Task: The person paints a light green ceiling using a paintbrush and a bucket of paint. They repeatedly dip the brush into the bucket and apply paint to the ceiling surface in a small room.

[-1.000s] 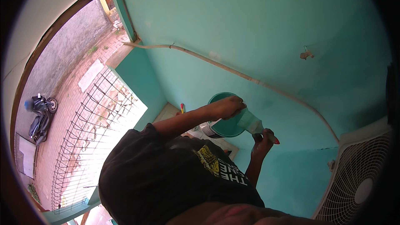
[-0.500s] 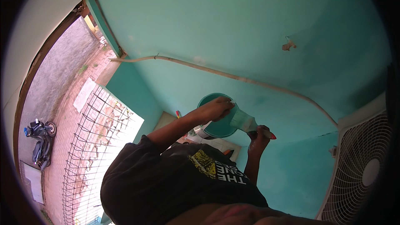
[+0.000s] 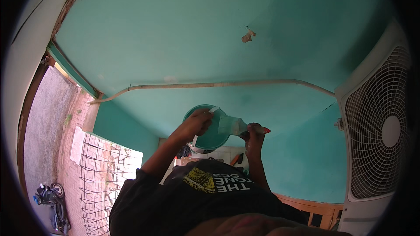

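Scooter (image 3: 57, 207) first, parked outside at my far left on the paving, beyond a wire grille (image 3: 103, 172); both stand well apart from my hands. Next comes a pale pipe (image 3: 183, 86), running across the green wall (image 3: 280, 105) above the work.

My left hand (image 3: 197, 123) lies across the mouth of the bucket (image 3: 214, 141), near its left edge. The fingers are curled in, apparently round the white handle (image 3: 215, 109) that shows on either side of them. I judge that this grip bears the bucket's weight and holds its mouth up toward me; whether anything supports it underneath, I cannot tell.

The wide brush (image 3: 232, 126) lies over the bucket's right edge, pale bristles inward and red-tipped handle pointing out to the right. That placing probably lets drips fall back inside; I cannot make out whether the bristles touch the rim. My right hand (image 3: 253, 135), just outside that edge, has its fingers closed on the brush handle, likely to steer the broad head while staying clear of the wet part.

At far right stands a fan unit (image 3: 380, 126), apart from everything I hold.
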`<state>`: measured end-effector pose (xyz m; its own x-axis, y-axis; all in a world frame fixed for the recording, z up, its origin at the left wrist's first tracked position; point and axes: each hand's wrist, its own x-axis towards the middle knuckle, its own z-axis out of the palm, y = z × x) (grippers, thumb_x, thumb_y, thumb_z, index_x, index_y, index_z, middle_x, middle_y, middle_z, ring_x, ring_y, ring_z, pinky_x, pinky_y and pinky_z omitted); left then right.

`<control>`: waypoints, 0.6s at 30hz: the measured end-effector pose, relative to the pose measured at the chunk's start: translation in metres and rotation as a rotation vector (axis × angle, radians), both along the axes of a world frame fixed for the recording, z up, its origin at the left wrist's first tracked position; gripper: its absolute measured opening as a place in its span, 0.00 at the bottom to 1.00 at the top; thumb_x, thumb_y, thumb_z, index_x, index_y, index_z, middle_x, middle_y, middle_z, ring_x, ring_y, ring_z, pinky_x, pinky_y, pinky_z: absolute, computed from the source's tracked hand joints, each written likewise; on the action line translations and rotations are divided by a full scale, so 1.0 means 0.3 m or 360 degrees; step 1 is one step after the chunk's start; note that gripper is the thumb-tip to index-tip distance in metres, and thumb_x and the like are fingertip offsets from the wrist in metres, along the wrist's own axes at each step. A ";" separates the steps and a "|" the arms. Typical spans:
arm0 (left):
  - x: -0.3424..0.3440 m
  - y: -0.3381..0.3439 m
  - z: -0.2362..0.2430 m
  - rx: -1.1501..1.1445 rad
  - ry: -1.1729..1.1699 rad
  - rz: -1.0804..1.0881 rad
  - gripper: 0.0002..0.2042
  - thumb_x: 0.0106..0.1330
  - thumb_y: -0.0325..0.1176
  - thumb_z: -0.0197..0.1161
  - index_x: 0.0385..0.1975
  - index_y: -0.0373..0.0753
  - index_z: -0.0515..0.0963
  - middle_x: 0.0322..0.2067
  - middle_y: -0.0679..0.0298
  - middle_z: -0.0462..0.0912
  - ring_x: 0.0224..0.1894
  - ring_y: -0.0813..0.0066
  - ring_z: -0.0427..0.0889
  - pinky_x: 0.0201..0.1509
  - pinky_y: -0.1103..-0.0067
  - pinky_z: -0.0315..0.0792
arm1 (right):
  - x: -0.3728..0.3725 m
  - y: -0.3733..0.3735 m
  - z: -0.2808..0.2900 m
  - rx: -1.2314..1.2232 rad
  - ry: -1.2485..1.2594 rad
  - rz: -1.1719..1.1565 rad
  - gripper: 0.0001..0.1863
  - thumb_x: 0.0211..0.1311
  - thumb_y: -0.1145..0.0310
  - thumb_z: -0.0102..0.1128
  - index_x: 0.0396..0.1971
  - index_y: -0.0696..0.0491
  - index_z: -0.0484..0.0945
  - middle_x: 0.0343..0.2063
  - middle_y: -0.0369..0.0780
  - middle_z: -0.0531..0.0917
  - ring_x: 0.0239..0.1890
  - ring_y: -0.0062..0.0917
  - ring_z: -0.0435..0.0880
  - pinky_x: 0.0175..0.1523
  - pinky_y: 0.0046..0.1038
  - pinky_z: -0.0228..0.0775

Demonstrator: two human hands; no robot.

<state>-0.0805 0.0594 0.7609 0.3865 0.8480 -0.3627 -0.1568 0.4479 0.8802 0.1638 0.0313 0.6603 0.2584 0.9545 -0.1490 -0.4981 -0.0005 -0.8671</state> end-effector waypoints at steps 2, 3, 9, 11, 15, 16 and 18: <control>0.003 0.012 -0.005 0.0012 -0.0028 -0.0021 0.07 0.71 0.38 0.50 0.31 0.44 0.68 0.19 0.77 0.59 0.18 0.89 0.54 0.18 0.85 0.47 | -0.008 0.000 -0.019 0.0071 -0.0225 -0.0085 0.09 0.58 0.72 0.62 0.37 0.56 0.73 0.28 0.36 0.75 0.24 0.20 0.78 0.30 0.28 0.81; 0.006 0.016 0.000 0.0010 -0.0014 -0.0026 0.07 0.71 0.38 0.50 0.31 0.45 0.68 0.19 0.77 0.59 0.18 0.89 0.54 0.18 0.85 0.46 | -0.009 0.001 -0.023 0.0105 -0.0341 -0.0122 0.09 0.58 0.72 0.62 0.36 0.56 0.73 0.28 0.36 0.75 0.24 0.20 0.77 0.30 0.29 0.82; 0.016 0.019 0.001 0.0018 -0.0056 -0.0019 0.07 0.69 0.36 0.51 0.29 0.44 0.66 0.18 0.76 0.59 0.16 0.87 0.54 0.17 0.84 0.47 | 0.003 -0.011 -0.014 0.0018 -0.0050 -0.0096 0.09 0.57 0.72 0.62 0.36 0.55 0.73 0.29 0.36 0.75 0.25 0.20 0.77 0.29 0.28 0.82; 0.020 0.022 0.008 0.0080 -0.0010 -0.0026 0.08 0.69 0.36 0.51 0.29 0.44 0.65 0.18 0.76 0.58 0.16 0.87 0.53 0.17 0.84 0.47 | 0.006 -0.014 -0.019 0.0056 -0.0282 -0.0136 0.09 0.58 0.73 0.61 0.36 0.58 0.73 0.30 0.38 0.75 0.30 0.23 0.80 0.31 0.30 0.83; 0.017 0.019 0.002 0.0044 -0.0017 -0.0027 0.08 0.70 0.37 0.50 0.29 0.44 0.66 0.18 0.76 0.59 0.16 0.87 0.53 0.17 0.84 0.47 | 0.017 -0.007 -0.033 0.0055 -0.0030 -0.0121 0.08 0.58 0.73 0.61 0.36 0.55 0.73 0.29 0.36 0.75 0.26 0.21 0.79 0.31 0.28 0.82; 0.015 0.015 0.007 0.0023 -0.0026 -0.0029 0.09 0.71 0.38 0.50 0.29 0.44 0.66 0.18 0.76 0.59 0.16 0.88 0.53 0.17 0.84 0.47 | 0.013 -0.012 -0.035 0.0040 -0.0071 -0.0122 0.08 0.58 0.73 0.61 0.36 0.55 0.73 0.29 0.36 0.75 0.26 0.21 0.79 0.31 0.28 0.82; 0.015 0.017 0.011 0.0036 -0.0022 -0.0028 0.09 0.72 0.38 0.50 0.29 0.44 0.67 0.18 0.76 0.59 0.17 0.89 0.54 0.17 0.85 0.47 | 0.002 -0.016 -0.030 0.0023 -0.0154 -0.0126 0.08 0.58 0.73 0.61 0.37 0.56 0.74 0.29 0.37 0.75 0.26 0.21 0.80 0.32 0.28 0.82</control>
